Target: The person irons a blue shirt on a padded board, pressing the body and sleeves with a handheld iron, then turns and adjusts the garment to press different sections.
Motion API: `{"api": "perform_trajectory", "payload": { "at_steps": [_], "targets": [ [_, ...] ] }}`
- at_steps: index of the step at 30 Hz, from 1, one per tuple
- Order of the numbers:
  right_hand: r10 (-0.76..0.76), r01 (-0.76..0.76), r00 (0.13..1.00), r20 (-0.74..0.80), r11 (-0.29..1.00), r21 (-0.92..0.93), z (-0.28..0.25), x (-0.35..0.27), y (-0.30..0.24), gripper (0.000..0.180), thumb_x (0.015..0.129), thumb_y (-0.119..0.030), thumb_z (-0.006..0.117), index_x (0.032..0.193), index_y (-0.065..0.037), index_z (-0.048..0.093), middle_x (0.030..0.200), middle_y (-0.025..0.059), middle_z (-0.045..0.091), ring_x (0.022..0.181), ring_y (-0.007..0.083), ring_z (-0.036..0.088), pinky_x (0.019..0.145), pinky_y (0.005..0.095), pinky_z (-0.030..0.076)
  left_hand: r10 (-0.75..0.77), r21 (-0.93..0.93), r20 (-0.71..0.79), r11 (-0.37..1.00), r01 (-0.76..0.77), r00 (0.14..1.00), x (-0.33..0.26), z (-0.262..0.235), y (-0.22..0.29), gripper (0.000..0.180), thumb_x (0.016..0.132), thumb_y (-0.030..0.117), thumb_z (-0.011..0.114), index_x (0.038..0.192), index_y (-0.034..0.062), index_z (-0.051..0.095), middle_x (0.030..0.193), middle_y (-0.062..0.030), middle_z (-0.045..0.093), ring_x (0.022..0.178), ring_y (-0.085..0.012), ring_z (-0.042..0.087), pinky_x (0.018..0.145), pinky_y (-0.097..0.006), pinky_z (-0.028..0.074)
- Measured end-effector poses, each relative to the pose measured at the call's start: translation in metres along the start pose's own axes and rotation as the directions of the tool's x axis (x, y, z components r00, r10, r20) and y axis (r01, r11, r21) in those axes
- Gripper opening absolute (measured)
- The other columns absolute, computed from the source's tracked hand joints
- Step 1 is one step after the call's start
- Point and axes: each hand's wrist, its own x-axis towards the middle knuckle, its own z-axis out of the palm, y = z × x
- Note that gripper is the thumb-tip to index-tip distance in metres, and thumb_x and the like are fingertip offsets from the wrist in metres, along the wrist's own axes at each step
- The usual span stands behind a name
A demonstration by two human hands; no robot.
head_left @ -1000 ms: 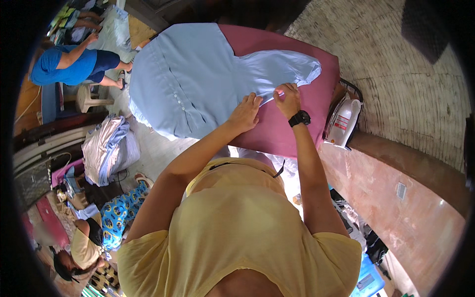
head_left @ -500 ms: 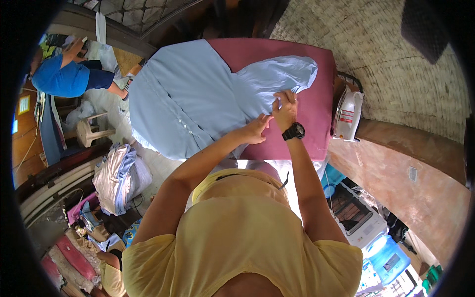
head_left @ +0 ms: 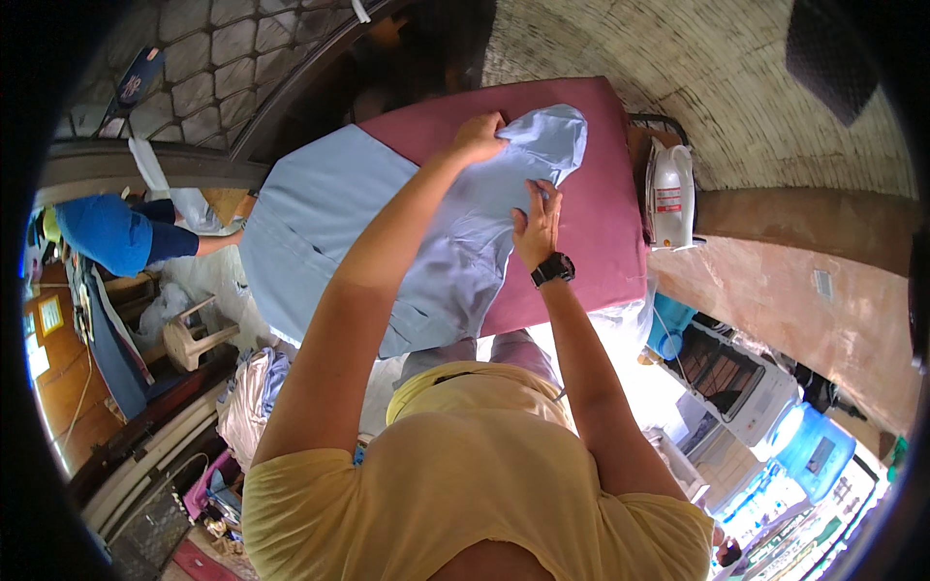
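Observation:
A light blue shirt lies spread over a padded board with a burgundy cover, its sleeve reaching to the right. My left hand is closed on the sleeve's far edge, its fingertips partly hidden. Against the sleeve's near edge rests my right hand, thumb and fingers apart and nothing gripped. A black watch circles my right wrist. Soft wrinkles run through the cloth between the hands.
A white iron stands just past the board's right edge. Metal lattice rises at the far left. A person in a blue shirt is at the left, near a beige plastic stool. Piled clothes sit at lower left.
My left hand has moved up and away from me to the sleeve's far edge. The right hand has opened and shifted slightly left and nearer. The sleeve's cloth has shifted, and the view has turned.

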Motion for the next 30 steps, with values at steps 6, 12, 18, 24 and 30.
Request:
{"api": "perform_trajectory", "payload": {
  "at_steps": [6,12,18,24,30],
  "targets": [
    [0.108,-0.11,0.991,0.074,0.994,0.025,0.0,0.003,0.002,0.067,0.072,0.005,0.07,0.134,-0.005,0.049,0.143,0.018,0.034,0.13,0.0418,0.04,0.106,0.0489,0.039,0.07,-0.761,0.091,0.649,0.024,0.993,0.022,-0.025,-0.011,0.041,0.077,0.002,0.073,0.115,0.0062,0.06,0.105,-0.0073,0.062,0.098,-0.0179,0.056,0.087,-0.03,0.045],
    [0.178,-0.181,0.968,0.178,0.984,0.001,-0.017,0.003,-0.005,0.074,0.069,0.003,0.077,0.136,-0.008,0.049,0.148,0.0157,0.033,0.133,0.0399,0.039,0.107,0.0476,0.039,0.344,0.299,-0.393,0.925,-0.235,0.853,-0.005,-0.02,0.0,0.04,0.08,0.006,0.067,0.12,0.008,0.06,0.129,-0.0054,0.056,0.11,-0.0295,0.054,0.093,-0.042,0.043],
    [0.117,-0.119,0.991,0.07,0.992,0.03,-0.025,-0.008,0.003,0.065,0.068,-0.006,0.081,0.128,-0.008,0.055,0.138,0.0164,0.043,0.123,0.0382,0.046,0.098,0.0459,0.044,0.541,0.269,-0.04,0.816,-0.512,0.84,-0.072,0.05,-0.013,0.047,0.088,0.015,0.064,0.133,0.0138,0.053,0.144,-0.0065,0.043,0.124,-0.03,0.045,0.102,-0.049,0.037],
    [0.417,-0.411,0.909,-0.001,0.896,-0.168,-0.021,-0.043,-0.008,0.028,0.076,-0.032,0.078,0.08,-0.009,0.063,0.103,0.0126,0.059,0.1,0.0346,0.054,0.079,0.0466,0.046,0.624,0.345,0.01,0.731,-0.588,0.781,-0.095,0.047,0.014,0.048,0.094,0.035,0.057,0.139,0.0192,0.05,0.152,-0.0032,0.037,0.141,-0.0301,0.03,0.112,-0.05,0.029],
    [0.399,-0.405,0.914,0.075,0.906,0.123,0.004,-0.067,-0.024,0.024,0.083,-0.02,0.073,0.083,-0.004,0.055,0.082,0.0149,0.062,0.075,0.0338,0.062,0.066,0.0431,0.049,0.589,0.489,0.063,0.686,-0.539,0.806,-0.091,0.054,0.014,0.058,0.091,0.052,0.054,0.143,0.0301,0.047,0.158,-0.0002,0.026,0.148,-0.033,0.015,0.116,-0.057,0.022]
  ]
}}
